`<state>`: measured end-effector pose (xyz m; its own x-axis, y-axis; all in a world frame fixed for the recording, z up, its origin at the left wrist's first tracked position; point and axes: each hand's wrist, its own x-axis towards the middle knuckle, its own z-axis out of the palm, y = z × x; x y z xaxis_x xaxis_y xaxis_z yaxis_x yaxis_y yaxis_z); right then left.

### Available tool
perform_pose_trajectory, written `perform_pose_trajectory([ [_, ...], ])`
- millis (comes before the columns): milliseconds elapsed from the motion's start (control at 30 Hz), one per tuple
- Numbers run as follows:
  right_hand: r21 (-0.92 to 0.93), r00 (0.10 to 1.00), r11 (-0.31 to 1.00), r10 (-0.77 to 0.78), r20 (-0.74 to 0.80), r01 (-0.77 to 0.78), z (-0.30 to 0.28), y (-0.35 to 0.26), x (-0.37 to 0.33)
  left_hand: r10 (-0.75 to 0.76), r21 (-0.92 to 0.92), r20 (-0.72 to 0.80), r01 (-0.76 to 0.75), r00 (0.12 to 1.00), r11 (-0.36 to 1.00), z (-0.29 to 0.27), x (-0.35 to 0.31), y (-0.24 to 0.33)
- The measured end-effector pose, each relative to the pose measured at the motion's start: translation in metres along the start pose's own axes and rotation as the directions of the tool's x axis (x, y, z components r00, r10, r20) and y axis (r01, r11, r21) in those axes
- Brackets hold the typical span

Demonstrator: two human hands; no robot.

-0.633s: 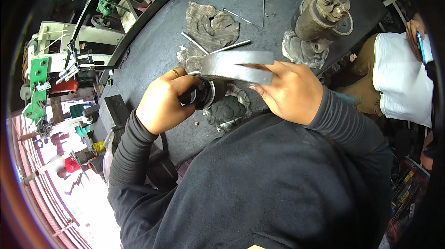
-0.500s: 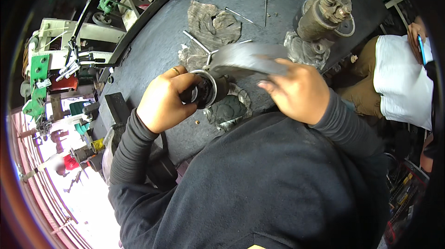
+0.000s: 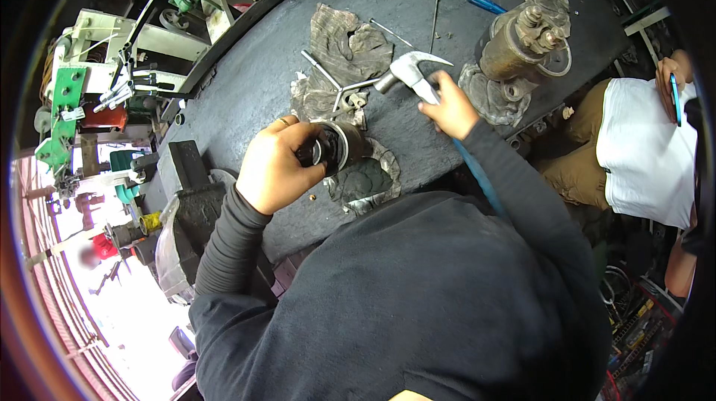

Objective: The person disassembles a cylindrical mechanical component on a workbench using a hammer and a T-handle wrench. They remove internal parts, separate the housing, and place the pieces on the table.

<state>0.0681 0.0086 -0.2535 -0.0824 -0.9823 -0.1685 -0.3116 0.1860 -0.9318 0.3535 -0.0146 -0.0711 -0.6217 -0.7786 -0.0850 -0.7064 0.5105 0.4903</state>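
My right hand [image 3: 453, 108] is closed around a claw hammer [image 3: 409, 73], gripping high on the handle just below the head. The hammer's blue lower handle [image 3: 477, 173] runs back under my right forearm. At the bench's near side, my left hand [image 3: 282, 162] grips a short metal cylinder housing [image 3: 353, 144] at its open end. My thumb and fingers reach into that opening, beside a dark round inner part [image 3: 321, 151]; their tips are partly hidden. Under and beside the housing lies a grimy rag [image 3: 380, 181]. The hammer head is held apart from the housing, up and to its right.
A Y-shaped wrench [image 3: 337, 86] lies across a dirty cloth [image 3: 332, 35]. Behind are long bolts [image 3: 435, 19] and a blue-handled tool [image 3: 486, 3]. A motor-like metal cylinder [image 3: 518, 43] stands at right on rags. A vise [image 3: 195, 214] sits left; a person [image 3: 645, 140] is at right.
The hammer, blurred by a swing before, has come to show sharply, farther from the housing. My right hand moved away and slightly left. My left hand stays on the housing.
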Motion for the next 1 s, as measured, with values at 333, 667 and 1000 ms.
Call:
perform_pose_trajectory([
  [333, -0.449, 0.973, 0.872, -0.232, -0.025, 0.196, 0.009, -0.008, 0.061, 0.018, -0.027, 0.016, -0.018, 1.0, 0.999, 0.013, -0.008, 0.004],
  [667, -0.194, 0.651, 0.627, -0.675, 0.348, 0.754, 0.023, -0.062, -0.053, 0.124, 0.001, 0.055, -0.124, 0.991, 0.992, 0.007, -0.001, 0.019],
  [1000, -0.415, 0.647, 0.542, -0.354, 0.675, 0.731, -0.069, -0.1, -0.088, 0.126, -0.052, 0.067, -0.123, 0.99, 0.991, 0.01, 0.005, 0.027],
])
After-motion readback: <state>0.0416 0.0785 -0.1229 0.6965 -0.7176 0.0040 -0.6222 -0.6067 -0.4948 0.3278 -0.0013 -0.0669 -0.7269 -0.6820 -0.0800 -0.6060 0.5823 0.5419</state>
